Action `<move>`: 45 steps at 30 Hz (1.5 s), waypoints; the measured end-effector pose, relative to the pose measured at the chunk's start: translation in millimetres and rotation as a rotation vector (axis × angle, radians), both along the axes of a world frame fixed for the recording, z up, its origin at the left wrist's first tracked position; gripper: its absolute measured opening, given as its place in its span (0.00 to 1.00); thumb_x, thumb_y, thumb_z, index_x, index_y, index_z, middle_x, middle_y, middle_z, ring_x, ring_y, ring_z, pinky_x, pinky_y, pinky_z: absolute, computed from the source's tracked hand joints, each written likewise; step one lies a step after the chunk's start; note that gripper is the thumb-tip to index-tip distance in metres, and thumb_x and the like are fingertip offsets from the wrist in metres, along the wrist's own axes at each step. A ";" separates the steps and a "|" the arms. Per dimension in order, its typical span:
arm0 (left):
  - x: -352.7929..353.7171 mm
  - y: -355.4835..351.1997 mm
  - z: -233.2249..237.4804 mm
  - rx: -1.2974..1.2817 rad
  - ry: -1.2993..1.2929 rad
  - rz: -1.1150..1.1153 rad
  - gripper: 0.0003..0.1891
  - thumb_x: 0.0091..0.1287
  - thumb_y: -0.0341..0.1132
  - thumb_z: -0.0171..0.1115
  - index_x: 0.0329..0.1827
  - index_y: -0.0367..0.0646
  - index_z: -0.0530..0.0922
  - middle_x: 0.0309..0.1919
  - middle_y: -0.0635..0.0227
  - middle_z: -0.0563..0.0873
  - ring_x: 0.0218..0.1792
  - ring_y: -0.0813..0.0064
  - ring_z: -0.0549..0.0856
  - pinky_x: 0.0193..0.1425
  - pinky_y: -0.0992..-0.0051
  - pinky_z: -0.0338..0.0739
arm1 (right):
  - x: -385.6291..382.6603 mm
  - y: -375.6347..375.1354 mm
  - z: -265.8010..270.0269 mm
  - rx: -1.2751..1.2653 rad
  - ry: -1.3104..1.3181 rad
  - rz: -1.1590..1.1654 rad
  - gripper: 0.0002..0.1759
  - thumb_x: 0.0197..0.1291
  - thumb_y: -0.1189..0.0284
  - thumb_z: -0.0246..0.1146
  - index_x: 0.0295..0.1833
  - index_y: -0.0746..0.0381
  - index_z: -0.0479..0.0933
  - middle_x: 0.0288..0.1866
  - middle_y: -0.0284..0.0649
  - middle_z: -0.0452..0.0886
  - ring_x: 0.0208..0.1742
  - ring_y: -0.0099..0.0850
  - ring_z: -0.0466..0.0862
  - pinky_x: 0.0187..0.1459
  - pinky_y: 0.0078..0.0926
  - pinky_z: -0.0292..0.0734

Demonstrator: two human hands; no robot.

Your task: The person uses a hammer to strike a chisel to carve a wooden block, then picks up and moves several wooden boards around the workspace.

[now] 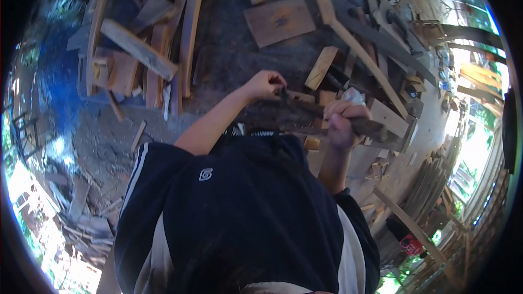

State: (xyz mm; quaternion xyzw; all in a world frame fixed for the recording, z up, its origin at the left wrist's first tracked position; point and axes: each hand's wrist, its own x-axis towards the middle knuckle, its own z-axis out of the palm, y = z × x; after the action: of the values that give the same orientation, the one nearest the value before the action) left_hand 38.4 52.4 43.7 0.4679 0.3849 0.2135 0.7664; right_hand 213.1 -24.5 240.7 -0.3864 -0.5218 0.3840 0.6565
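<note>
My right hand (347,121) is closed around a thick brownish wooden piece (369,128), whose blunt end sticks out to the lower right. On the other side of that fist, a narrow dark strip (305,104) runs toward my left hand (266,85). The fingers of my left hand are curled in a pinch at a small dark piece (284,93), too blurred to name. Wood blocks (327,98) lie just beyond my right hand, beside a crumpled clear plastic bag (354,96).
A dark workbench (223,60) spreads ahead of me. Planks (140,49) are piled at its left, and a flat rectangular board (279,22) lies in the middle. Long angled wood pieces (370,68) stretch along the right. Scrap wood (90,223) litters the ground at lower left.
</note>
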 end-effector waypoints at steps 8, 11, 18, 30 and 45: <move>14.5 12.9 -43.6 -0.086 0.279 0.026 0.08 0.66 0.25 0.70 0.39 0.39 0.76 0.30 0.66 0.85 0.28 0.79 0.82 0.30 0.74 0.76 | -4.8 -2.7 -17.4 -0.171 -0.100 -0.031 0.11 0.47 0.90 0.62 0.29 0.64 0.71 0.27 0.42 0.80 0.29 0.30 0.81 0.31 0.25 0.75; 14.6 42.6 -41.1 -0.143 0.315 0.212 0.13 0.65 0.31 0.74 0.40 0.39 0.74 0.30 0.61 0.85 0.27 0.76 0.82 0.30 0.71 0.76 | -8.9 -0.3 -20.3 -0.184 -0.255 -0.023 0.11 0.46 0.87 0.67 0.28 0.64 0.72 0.26 0.41 0.81 0.28 0.28 0.82 0.32 0.24 0.76; 34.3 170.4 -60.1 0.176 0.596 0.537 0.14 0.68 0.34 0.71 0.44 0.39 0.73 0.32 0.63 0.85 0.30 0.74 0.84 0.32 0.70 0.77 | -5.2 -7.4 -18.5 -0.287 -0.304 -0.002 0.10 0.46 0.87 0.67 0.26 0.64 0.73 0.26 0.40 0.82 0.26 0.27 0.81 0.32 0.23 0.75; 5.1 49.5 -61.3 0.389 0.376 0.381 0.16 0.72 0.34 0.62 0.59 0.38 0.74 0.52 0.51 0.84 0.54 0.55 0.86 0.57 0.63 0.80 | -0.3 -12.7 137.5 0.115 -0.084 0.236 0.38 0.46 0.86 0.72 0.63 0.61 0.65 0.32 0.41 0.81 0.30 0.32 0.83 0.31 0.26 0.78; -64.9 -94.3 -50.5 0.485 0.486 0.009 0.25 0.67 0.38 0.67 0.64 0.39 0.72 0.62 0.53 0.78 0.64 0.52 0.78 0.68 0.60 0.74 | -45.1 18.4 193.8 0.534 0.045 0.727 0.13 0.50 0.91 0.62 0.37 0.62 0.78 0.19 0.42 0.72 0.10 0.34 0.71 0.16 0.32 0.68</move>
State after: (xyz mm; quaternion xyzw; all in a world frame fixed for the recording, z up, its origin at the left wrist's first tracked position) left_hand -26.5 -41.9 -6.9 0.6720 0.4962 0.1846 0.5179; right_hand 168.0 -6.1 434.5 0.0131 -0.6901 0.4498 0.5668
